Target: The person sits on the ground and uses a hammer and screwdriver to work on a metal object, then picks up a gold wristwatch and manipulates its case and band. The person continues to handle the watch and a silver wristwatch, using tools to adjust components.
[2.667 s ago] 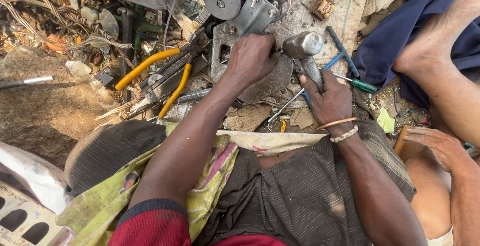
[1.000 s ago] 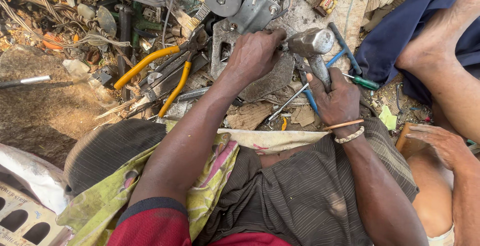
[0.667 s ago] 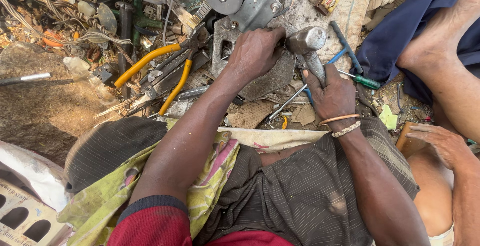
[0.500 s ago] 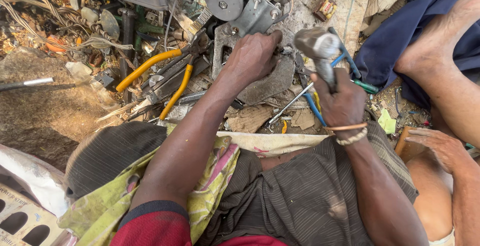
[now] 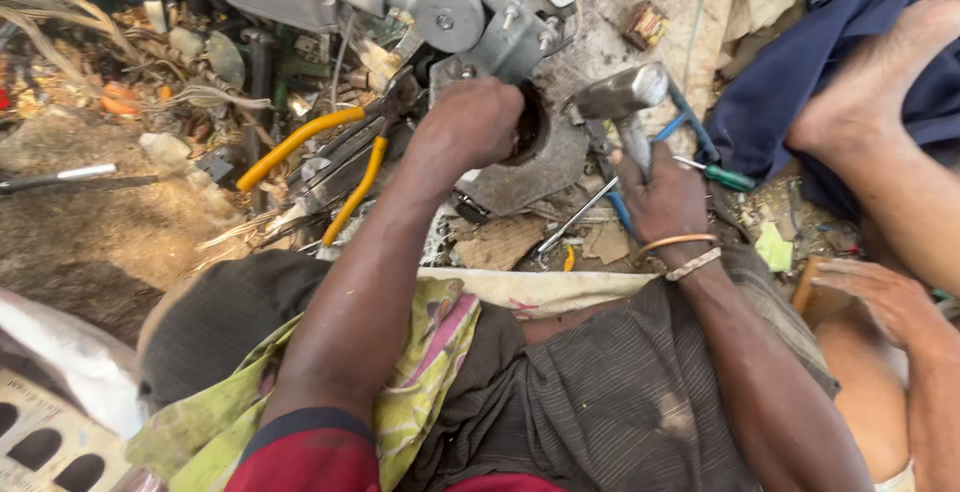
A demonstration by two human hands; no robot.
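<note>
Steel hammer [image 5: 622, 102] — grey head at 12 o'clock, handle down toward 6, upright, gripped. Flat grey metal plate [image 5: 535, 162] at 9 o'clock of hammer — lying on ground, pressed down.

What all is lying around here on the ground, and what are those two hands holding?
hammer: one, grey metal head, raised in the right hand, upper middle
flat metal part: one, grey, on the ground under the left hand
grey machine body: one, top middle
pliers: one pair, yellow handles, left of the left hand
screwdriver: one, green handle, right of the hammer
blue-handled tool: one, behind the hammer
dark blue cloth: one, upper right
another person's foot: one, on the blue cloth
another person's hand: one, right edge
wristbands: two, orange and pale, right wrist
left hand: gripping the flat metal part
right hand: closed on the hammer handle
</note>
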